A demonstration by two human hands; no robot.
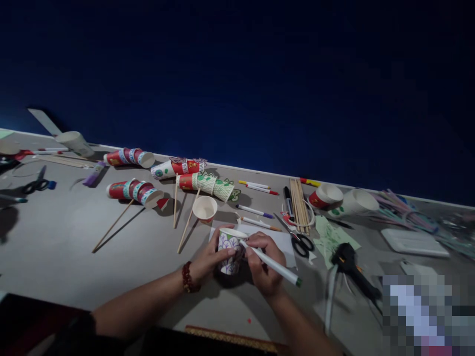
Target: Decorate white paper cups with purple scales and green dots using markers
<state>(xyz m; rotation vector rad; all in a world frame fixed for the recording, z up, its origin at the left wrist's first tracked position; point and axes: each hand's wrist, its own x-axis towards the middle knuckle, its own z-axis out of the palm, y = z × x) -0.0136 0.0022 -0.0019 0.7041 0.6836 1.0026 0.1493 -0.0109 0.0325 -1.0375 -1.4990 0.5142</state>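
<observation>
My left hand [212, 257] is wrapped round a white paper cup [227, 249] with purple leaf patterns, holding it over a white sheet [282, 242] on the grey table [67, 237]. A red bead bracelet [187, 277] sits on that wrist. My right hand [264, 264] grips a white marker [274, 264] with a green end, its tip touching the cup's side.
Decorated red and white cup chains on wooden sticks [135, 190] lie behind. A plain cup [205, 207], markers [256, 211], a bundle of sticks [300, 205], scissors [302, 243], green paper [332, 237], a black glue gun [352, 269] and more cups [326, 196] surround the hands. Other scissors [36, 185] lie far left.
</observation>
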